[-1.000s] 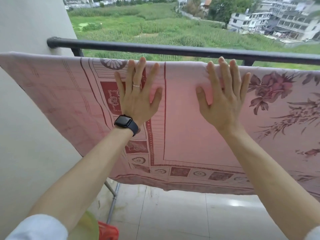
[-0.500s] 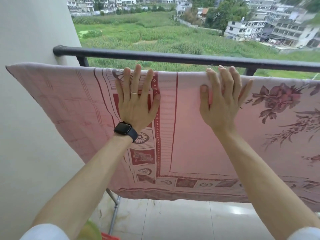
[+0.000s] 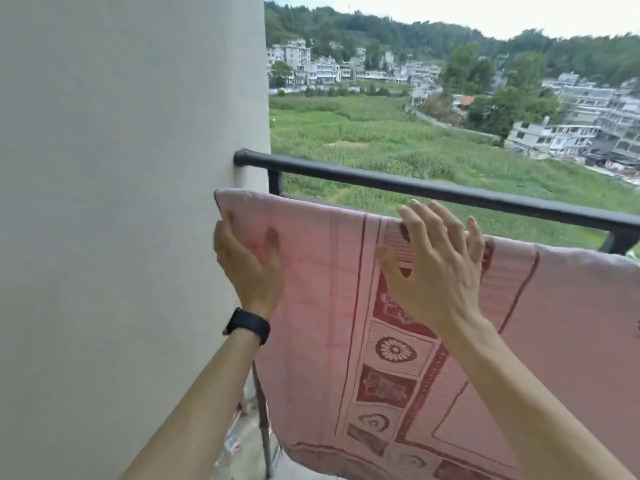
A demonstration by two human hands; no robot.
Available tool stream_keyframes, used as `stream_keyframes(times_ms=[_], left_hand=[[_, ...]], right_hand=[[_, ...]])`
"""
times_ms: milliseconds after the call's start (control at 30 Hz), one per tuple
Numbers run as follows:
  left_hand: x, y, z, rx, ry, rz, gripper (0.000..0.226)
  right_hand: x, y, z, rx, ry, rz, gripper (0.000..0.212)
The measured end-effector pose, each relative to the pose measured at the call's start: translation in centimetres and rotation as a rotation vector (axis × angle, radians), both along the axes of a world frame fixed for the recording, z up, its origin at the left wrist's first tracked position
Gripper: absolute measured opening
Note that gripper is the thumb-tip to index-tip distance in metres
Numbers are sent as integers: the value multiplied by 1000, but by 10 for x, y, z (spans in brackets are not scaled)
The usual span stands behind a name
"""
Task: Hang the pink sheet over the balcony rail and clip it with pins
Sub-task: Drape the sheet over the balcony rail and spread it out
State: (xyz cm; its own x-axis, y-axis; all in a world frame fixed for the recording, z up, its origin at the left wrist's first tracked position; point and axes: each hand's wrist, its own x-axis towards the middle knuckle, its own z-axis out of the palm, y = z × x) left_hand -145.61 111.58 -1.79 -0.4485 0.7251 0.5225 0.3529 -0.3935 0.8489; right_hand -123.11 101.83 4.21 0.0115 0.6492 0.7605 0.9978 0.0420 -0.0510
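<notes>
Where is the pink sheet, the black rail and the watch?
pink sheet (image 3: 311,306): head view, plain part near its left edge.
black rail (image 3: 398,183): head view, top bar.
watch (image 3: 247,323): head view, band on the left wrist.

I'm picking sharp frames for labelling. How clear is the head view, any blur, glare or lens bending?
Head view: soft, even daylight, no hard shadows or glare; the open right hand is motion-smeared at its fingertips; the pink patterned sheet and far buildings look soft; the black metal balcony rail slants, slightly bowed by the wide lens.
</notes>
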Motion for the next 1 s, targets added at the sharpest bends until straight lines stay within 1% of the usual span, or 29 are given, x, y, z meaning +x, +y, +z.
stream_keyframes(times_ms=[67, 100, 133, 200, 233, 267, 333, 400, 467, 500, 567, 633, 700, 767, 800, 833, 900, 933, 1000], left_hand=[[-26, 8, -12, -206, -179, -151, 66], [-36, 10, -19, -279, -203, -212, 57], [-46, 13, -25, -305, -186, -244, 45], [-63, 19, -31, -286, -131, -256, 23], [-70, 21, -31, -273, -129, -266, 16], [-75, 24, -30, -266, -150, -291, 15], [-87, 32, -25, -280, -249, -424, 27], [-100, 39, -16, -331, -342, -631, 40], [-113, 46, -8, -396, -306, -766, 43], [-119, 49, -4, -420, -260, -791, 42], [-131, 57, 3, -447, -166, -790, 41], [-144, 65, 11, -456, -109, -788, 40], [-156, 73, 15, -441, -103, -805, 31], [-159, 74, 12, -414, -126, -808, 23], [-157, 71, 6, -416, -137, -805, 25], [-152, 67, -4, -427, -161, -815, 32], [-139, 56, -33, -459, -268, -884, 53], [-133, 49, -51, -478, -316, -893, 61], [-123, 32, -87, -496, -359, -787, 69]], right_hand=[[-44, 22, 8, -99, -64, 51, 59], [-65, 32, 13, -136, -96, 77, 58], [-84, 43, 19, -164, -130, 93, 56], [-117, 63, 31, -207, -190, 113, 50], [-131, 72, 37, -239, -201, 139, 49], [-144, 82, 42, -280, -186, 183, 48], [-166, 101, 51, -372, -136, 283, 49], [-180, 117, 59, -441, -139, 348, 48], [-185, 125, 64, -455, -147, 372, 42], [-186, 128, 65, -454, -133, 373, 40], [-189, 131, 65, -435, -100, 372, 34], [-196, 137, 67, -390, -83, 364, 28], [-202, 144, 69, -366, -23, 354, 27], [-205, 144, 66, -350, 7, 307, 31], [-205, 142, 61, -321, -26, 273, 35], [-206, 140, 56, -289, -93, 246, 38], [-207, 136, 47, -254, -230, 222, 44], [-206, 136, 45, -240, -268, 220, 46], [-208, 136, 41, -188, -297, 221, 48]])
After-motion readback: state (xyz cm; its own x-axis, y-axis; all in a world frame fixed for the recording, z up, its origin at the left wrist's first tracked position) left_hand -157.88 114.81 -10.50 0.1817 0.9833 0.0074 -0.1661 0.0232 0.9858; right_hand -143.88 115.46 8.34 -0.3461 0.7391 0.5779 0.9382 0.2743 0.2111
